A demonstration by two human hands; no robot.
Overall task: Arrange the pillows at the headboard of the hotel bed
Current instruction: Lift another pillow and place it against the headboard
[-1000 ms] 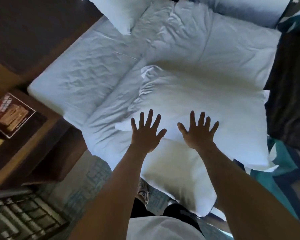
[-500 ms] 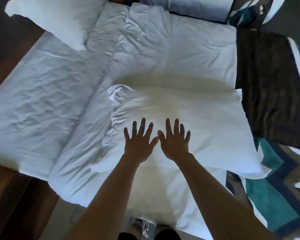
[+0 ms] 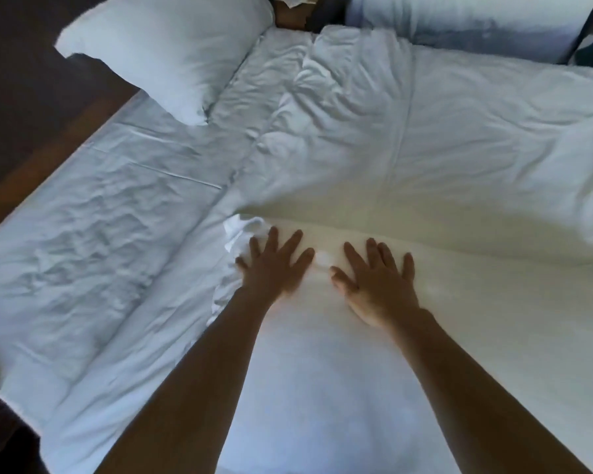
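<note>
White bed [image 3: 93,254]: left hand [image 3: 274,265] and right hand [image 3: 377,282] press flat, fingers spread, on pillow [image 3: 459,302].

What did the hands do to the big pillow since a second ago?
Both hands went forward across the near pillow toward its far edge. The left hand now lies by the pillow's crumpled left corner, and the right hand beside it; they were wider apart a second ago. Fingers are spread flat, gripping nothing. The far pillow stayed at the top left, and the rumpled duvet looks unchanged.
</note>
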